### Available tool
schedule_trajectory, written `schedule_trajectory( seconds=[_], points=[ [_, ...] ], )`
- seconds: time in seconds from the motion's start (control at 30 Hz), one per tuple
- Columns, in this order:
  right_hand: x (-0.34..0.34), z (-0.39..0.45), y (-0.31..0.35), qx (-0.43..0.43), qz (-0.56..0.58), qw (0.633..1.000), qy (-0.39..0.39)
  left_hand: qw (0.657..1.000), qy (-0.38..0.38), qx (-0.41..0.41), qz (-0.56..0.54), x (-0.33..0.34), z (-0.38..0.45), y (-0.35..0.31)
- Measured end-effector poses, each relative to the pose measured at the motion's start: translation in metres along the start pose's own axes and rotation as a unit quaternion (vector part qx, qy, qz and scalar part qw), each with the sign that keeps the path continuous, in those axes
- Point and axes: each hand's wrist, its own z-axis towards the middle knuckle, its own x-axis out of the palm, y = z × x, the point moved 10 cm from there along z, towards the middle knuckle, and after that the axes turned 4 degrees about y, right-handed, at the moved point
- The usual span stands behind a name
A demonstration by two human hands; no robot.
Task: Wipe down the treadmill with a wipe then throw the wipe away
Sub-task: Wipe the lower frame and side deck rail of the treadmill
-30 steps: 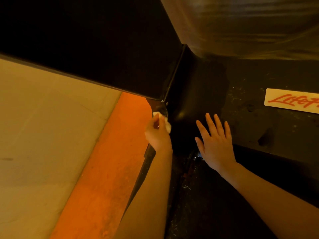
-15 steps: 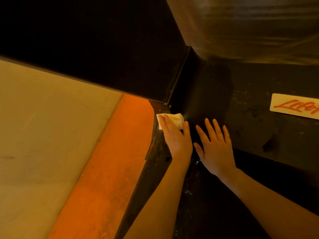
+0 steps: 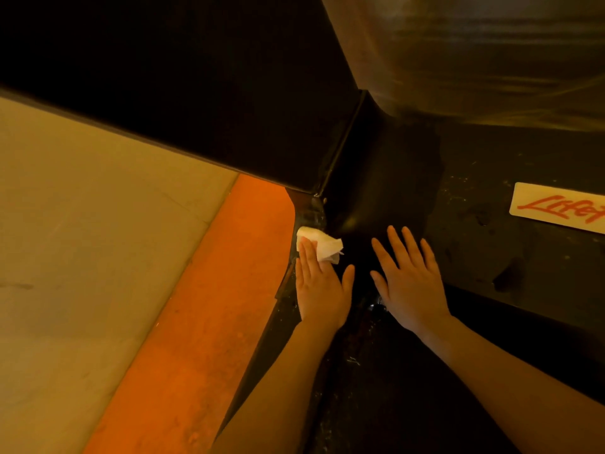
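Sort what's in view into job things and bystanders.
Job: wipe, pressed flat under the left hand; black treadmill base, where the right hand rests.
Bystanders: orange floor strip; tan floor; red-lettered label.

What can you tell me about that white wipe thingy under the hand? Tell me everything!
The wipe is a small, white, crumpled sheet that looks like thin paper or cloth, bunched up with a ragged corner sticking out to the right. It lies on the dark treadmill base, right by the corner where the black cover meets the orange strip on the floor. The left hand presses it down with straight fingers covering its lower part. The right hand lies beside it without touching it.
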Motion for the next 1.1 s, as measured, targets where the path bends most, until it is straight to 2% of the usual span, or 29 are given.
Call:
schedule_trajectory(
  seconds=[0.07,0.13,0.23,0.4,0.57,0.7,0.93,1.1],
  points=[
    [0.0,0.001,-0.001,-0.005,-0.004,1.0,0.003,0.995,-0.018,-0.018,-0.094,-0.005,0.003,0.005],
    [-0.001,0.001,-0.001,-0.004,-0.003,1.0,0.004,0.981,-0.068,-0.031,-0.182,-0.017,0.005,0.009],
    [-0.002,0.0,-0.001,-0.001,-0.004,1.0,0.004,0.967,-0.103,-0.044,-0.227,-0.031,0.007,0.008],
    [-0.003,0.0,-0.001,-0.003,0.001,1.0,0.008,0.939,-0.109,-0.035,-0.324,-0.042,0.018,-0.009],
    [-0.002,0.0,-0.001,-0.001,0.0,1.0,0.006,0.912,-0.185,-0.093,-0.354,-0.047,0.025,-0.001],
    [-0.001,0.0,-0.001,-0.001,-0.004,1.0,0.007,0.908,-0.214,-0.142,-0.33,-0.049,0.03,-0.003],
    [0.002,0.0,-0.002,-0.003,-0.007,1.0,0.004,0.928,-0.232,-0.077,-0.279,-0.052,0.035,0.007],
    [0.003,0.0,-0.002,-0.003,-0.01,1.0,0.002,0.906,-0.244,-0.064,-0.341,-0.068,0.031,0.023]
  ],
)
